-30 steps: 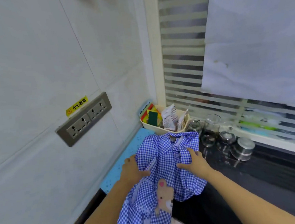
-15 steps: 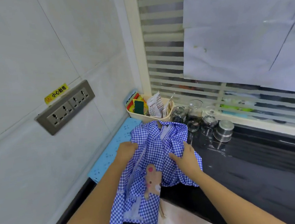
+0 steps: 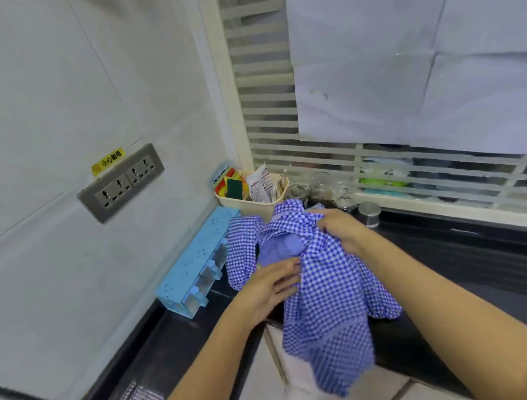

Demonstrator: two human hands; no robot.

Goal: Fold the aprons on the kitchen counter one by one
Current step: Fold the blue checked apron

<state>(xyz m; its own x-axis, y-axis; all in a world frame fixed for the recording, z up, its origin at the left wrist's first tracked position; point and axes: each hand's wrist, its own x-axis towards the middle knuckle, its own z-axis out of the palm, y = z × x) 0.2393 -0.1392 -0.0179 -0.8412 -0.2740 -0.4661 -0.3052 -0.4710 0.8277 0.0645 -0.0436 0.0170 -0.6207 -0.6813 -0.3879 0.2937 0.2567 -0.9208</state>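
Straight fingers of the left hand (image 3: 267, 291) are laid against the apron (image 3: 326, 296), which is bunched overhanging the tabletop (image 3: 466, 266) edge. Its top is gripped by the right hand (image 3: 342, 230); were that loosened, a slide floorward is likely, and the jars (image 3: 343, 193) behind could be knocked.

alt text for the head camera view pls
A person's right hand grips the bunched top of a blue checked apron over a black kitchen counter, while the left hand touches its folds. Behind it stand a beige basket and glass jars.
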